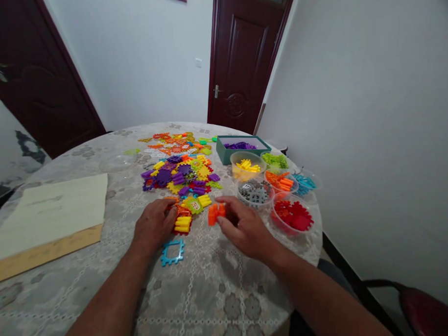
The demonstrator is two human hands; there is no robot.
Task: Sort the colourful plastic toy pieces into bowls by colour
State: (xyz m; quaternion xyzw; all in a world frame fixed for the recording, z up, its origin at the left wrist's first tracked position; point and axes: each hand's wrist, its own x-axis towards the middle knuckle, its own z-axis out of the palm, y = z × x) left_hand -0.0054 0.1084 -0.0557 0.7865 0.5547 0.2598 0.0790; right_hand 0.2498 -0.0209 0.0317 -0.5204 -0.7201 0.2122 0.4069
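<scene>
An orange plastic building piece [216, 214] is pinched between the thumb and fingers of my right hand [244, 226], held just above the tablecloth. My left hand [154, 223] lies at the left edge of a small group of pieces, its fingers curled in against orange ones; what they grip is hidden. In that group are yellow connector pieces [183, 223] and a lime-green square piece [192, 205]. A blue square frame [172, 252] lies flat just in front of my left hand. Beyond both hands is a mixed heap of purple, yellow and red gear pieces [163, 176].
Clear bowls at right hold sorted pieces: red [294, 215], grey [254, 192], orange [281, 181], blue [304, 184], yellow [248, 166] and green [274, 161]. A green box [223, 155] contains purple pieces. Orange pieces [171, 143] lie farther back. Paper [52, 208] lies left.
</scene>
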